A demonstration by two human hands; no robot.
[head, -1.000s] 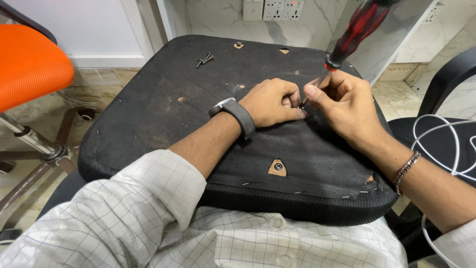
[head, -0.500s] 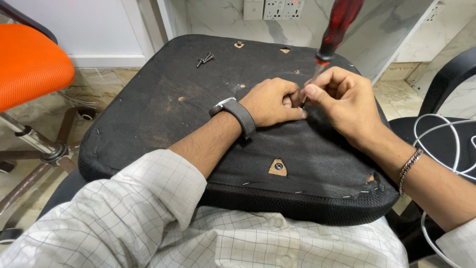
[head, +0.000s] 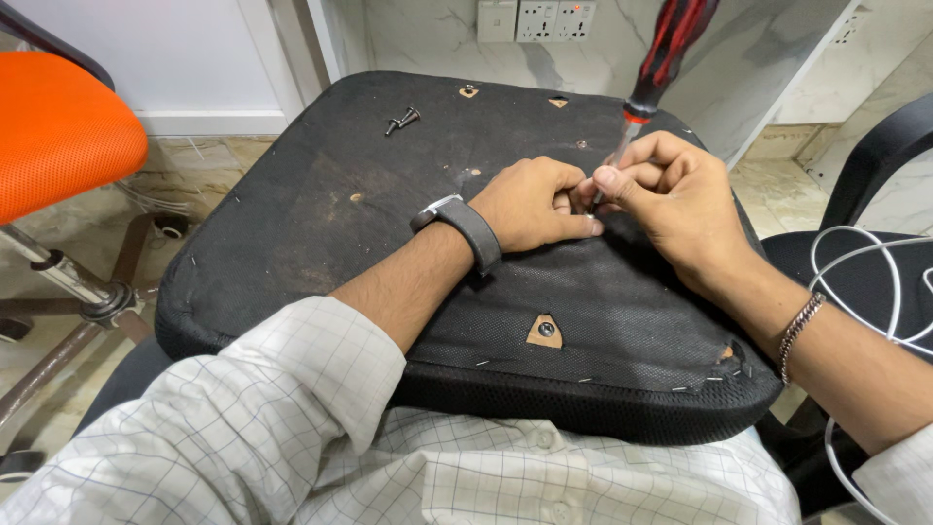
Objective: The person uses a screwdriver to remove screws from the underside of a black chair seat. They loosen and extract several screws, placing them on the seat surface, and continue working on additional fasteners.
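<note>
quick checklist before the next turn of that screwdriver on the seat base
1. Right hand pinching the screwdriver shaft: ok.
2. Left hand steadying at the tip: ok.
3. Tip seated in a fastener: cannot tell, fingers hide it.
4. Seat base resting flat across the lap: ok.
5. Loose screws lying on the base near its far edge: ok.
6. White cable apart from the hands: ok.

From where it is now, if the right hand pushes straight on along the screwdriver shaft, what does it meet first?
The right hand would probably press the screwdriver tip into the black seat base, right beside the left hand. The tip is hidden between the fingers, so the depth is unclear.
</note>
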